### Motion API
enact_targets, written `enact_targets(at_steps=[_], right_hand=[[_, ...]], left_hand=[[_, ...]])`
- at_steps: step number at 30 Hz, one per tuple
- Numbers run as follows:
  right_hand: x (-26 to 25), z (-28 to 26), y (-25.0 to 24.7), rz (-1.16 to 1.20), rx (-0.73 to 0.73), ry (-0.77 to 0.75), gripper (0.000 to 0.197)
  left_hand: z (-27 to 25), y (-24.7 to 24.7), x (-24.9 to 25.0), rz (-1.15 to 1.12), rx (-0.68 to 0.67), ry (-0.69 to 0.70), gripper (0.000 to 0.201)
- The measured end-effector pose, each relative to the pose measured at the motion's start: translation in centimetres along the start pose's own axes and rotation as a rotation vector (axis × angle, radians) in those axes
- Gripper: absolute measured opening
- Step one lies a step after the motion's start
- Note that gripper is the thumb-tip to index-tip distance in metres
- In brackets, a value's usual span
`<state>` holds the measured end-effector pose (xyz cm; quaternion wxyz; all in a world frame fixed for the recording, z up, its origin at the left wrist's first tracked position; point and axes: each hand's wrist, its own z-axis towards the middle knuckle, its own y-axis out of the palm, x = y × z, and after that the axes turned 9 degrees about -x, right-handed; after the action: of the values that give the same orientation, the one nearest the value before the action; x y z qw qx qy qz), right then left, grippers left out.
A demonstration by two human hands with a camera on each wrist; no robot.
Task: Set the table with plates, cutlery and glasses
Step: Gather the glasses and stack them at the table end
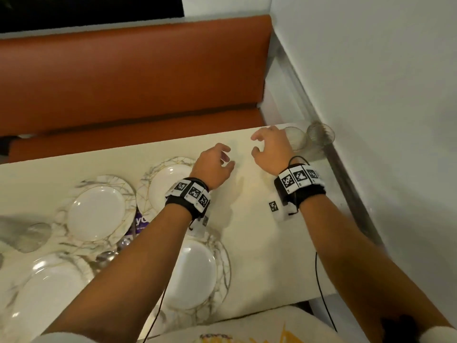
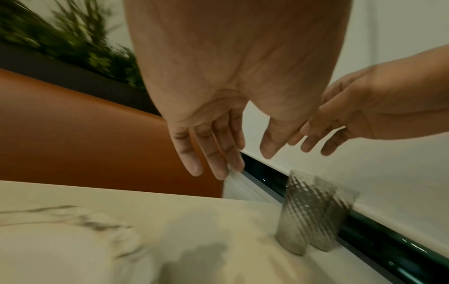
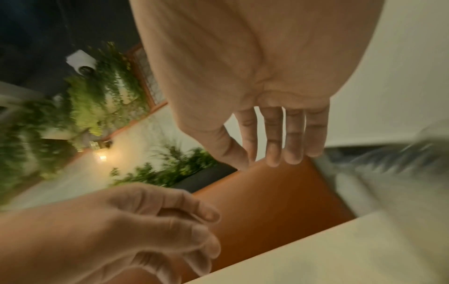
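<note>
Marble-patterned worktop (image 1: 247,219) fills the lower half of the head view, butted against a white wall on the right, with an orange upholstered bench behind it at upper left. Two textured glasses (image 1: 309,138) stand together at the worktop's far right corner, right by the wall. The right hand (image 1: 270,151) hovers just beside them, its grip loose, fingers relaxed and holding nothing; the left hand (image 1: 214,167) floats near it, fingers loosely curled, also empty. Glasses look like the step in hand, and the next move probably calls for wrapping the right hand around the nearer glass and carrying it to a setting. Four gold-veined plates (image 1: 96,210) already lie at centre and lower left, with cutlery (image 1: 106,256) between them, too blurred to make out.
</note>
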<state>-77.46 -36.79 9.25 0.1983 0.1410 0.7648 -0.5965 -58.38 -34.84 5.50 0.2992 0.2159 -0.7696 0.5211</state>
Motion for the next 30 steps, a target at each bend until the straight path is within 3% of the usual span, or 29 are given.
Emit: enact_targets(at_steps=[9,15,19,22,26,28,30], right_hand=[[-21.1,-3.4,15.2,0.129,-0.262,-0.329,0.019],[-35.8,-5.9,25.0,0.137,-0.424,-0.497,0.021],[-42.9,-7.0,30.4,0.041,-0.501,-0.538,0.024],[-46.3,-7.1,33.5,-0.034,-0.514,-0.544,0.032],[-48.9,-6.4,36.5,-0.159,-0.499,-0.526,0.040],[-49.5,-5.9,37.5,-0.194,-0.468,-0.519,0.046],[-49.7,-5.4,38.4,-0.220,-0.437,-0.511,0.054]], left_hand=[[-16.8,-10.4,-17.9,-0.047,0.300,-0.133,0.019],[-27.1,-17.9,-30.1,0.086,0.507,-0.257,0.021],[-32.5,-23.9,-36.0,0.262,0.600,-0.390,0.032],[-35.0,-27.1,-39.5,0.329,0.530,-0.551,0.054],[-36.2,-28.9,-43.0,0.382,0.272,-0.748,0.089],[-36.2,-28.8,-43.8,0.350,0.207,-0.785,0.092],[-36.2,-28.5,-44.2,0.230,0.240,-0.753,0.087]])
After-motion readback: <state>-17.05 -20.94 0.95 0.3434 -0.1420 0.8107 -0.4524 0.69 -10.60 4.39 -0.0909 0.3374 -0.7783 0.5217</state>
